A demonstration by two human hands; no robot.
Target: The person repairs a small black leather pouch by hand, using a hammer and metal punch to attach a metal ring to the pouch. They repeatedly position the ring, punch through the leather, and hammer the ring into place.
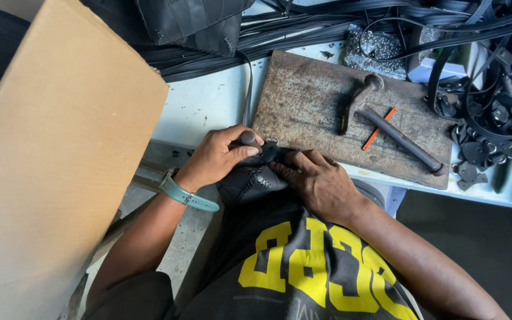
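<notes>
Left hand (217,157) gripping round metal punch (248,138), right hand (318,181) pinching black leather piece (253,178), rusty steel plate (303,106)

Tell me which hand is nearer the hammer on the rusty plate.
Right. The right hand lies just below the plate's near edge, nearer the hammer; the left hand sits farther off at the rusty plate's near-left corner.

Single head view, looking steeply down, close over lap and bench edge (208,106)
</notes>
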